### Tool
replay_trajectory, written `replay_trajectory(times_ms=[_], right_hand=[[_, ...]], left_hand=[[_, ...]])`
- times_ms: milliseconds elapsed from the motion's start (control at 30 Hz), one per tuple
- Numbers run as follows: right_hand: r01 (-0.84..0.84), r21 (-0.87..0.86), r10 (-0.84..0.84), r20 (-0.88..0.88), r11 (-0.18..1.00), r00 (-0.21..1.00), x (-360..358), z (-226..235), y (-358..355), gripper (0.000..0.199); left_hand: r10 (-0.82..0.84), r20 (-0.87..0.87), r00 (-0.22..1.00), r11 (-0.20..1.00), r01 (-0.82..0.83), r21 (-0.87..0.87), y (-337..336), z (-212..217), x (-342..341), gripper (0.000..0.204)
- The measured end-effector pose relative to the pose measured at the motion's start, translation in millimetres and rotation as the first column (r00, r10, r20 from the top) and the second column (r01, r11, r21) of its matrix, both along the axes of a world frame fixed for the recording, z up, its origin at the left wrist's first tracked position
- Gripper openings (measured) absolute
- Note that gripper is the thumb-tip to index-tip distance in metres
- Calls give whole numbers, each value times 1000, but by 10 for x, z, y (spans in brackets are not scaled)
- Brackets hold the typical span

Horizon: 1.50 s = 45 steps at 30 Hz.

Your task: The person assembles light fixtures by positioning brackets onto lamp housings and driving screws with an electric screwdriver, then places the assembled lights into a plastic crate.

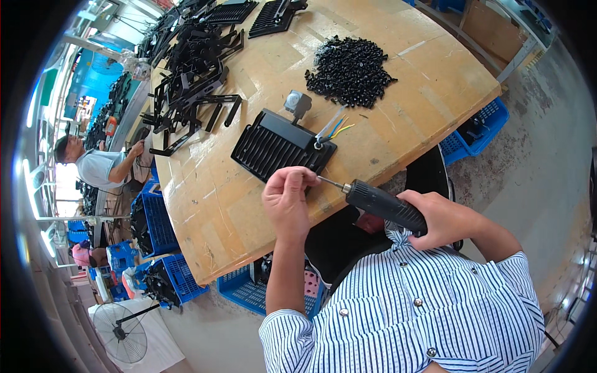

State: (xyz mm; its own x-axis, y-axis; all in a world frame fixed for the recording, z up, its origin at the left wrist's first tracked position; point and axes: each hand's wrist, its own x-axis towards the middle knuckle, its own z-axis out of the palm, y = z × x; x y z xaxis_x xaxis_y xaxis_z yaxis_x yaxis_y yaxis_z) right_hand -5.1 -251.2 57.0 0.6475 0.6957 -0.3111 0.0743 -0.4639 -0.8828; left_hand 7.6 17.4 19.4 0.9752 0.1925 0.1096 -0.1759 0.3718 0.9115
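My right hand point(438, 217) is wrapped round a black electric screwdriver point(380, 205), its thin bit pointing left. At the bit's tip my left hand point(289, 198) is closed in a pinch; what sits between the fingers is too small to make out. Just beyond that hand lies a black finned floodlight point(273, 148), ribbed back up, on the table. A grey sensor head point(298, 102) sticks out from its far edge. Blue and yellow wires point(336, 128) come out at its right end. My left fingers cover part of its near edge.
A heap of small black parts point(351, 71) lies on the wooden table point(211, 230). Black brackets point(199, 81) pile up at the left, with more floodlights point(273, 17) behind. Blue crates point(479, 133) stand below the edges. A co-worker point(102, 165) is at the far left.
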Motion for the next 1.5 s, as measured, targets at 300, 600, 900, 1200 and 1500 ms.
replay_trajectory(times_ms=[300,600,900,1200,1500], right_hand=[[-36,-15,36,-2,999,999,9,35,-21,64],[-57,-112,58,9,992,998,-44,42,-51,68],[-68,-123,71,19,990,997,-25,26,-34,67],[27,84,-29,22,996,999,19,-117,-76,62],[122,48,-122,9,991,992,3,-201,-309,61]], left_hand=[[-96,-129,987,979,70,-191,-138,-89,-61,19],[-52,-135,990,991,67,114,-113,-25,-132,19],[-112,-87,990,992,106,-76,-135,-153,-173,17],[353,354,866,132,-420,898,659,-44,623,36],[440,84,894,18,-102,995,728,-309,877,45]])
